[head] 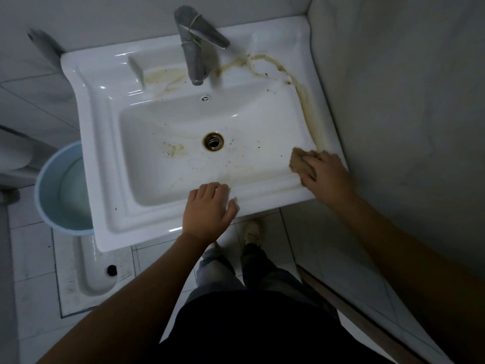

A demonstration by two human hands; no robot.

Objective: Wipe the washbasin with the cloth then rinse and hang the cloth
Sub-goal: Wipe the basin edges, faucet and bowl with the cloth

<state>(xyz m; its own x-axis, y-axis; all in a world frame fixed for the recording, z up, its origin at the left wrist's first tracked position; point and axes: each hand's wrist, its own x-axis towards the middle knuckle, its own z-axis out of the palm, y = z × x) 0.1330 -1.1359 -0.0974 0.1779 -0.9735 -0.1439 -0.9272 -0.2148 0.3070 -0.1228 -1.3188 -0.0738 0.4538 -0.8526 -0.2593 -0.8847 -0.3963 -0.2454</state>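
Observation:
The white washbasin [110, 158] fills the middle of the head view, with a metal tap [194, 48] at the back and a brass-ringed drain [213, 142] in the bowl. Yellow-brown stains run along the back ledge and down the right rim. My right hand [326, 177] presses a crumpled tan cloth [299, 161] onto the right front rim, at the lower end of the stain streak. My left hand [210, 210] rests on the front rim with fingers bent over the inner edge, holding nothing.
A light blue bucket [46, 179] stands on the floor under the basin's left side. A squat toilet pan [89, 271] lies in the tiled floor below it. A wall [406, 101] runs close along the basin's right side. My legs and shoes [253, 232] stand below the front rim.

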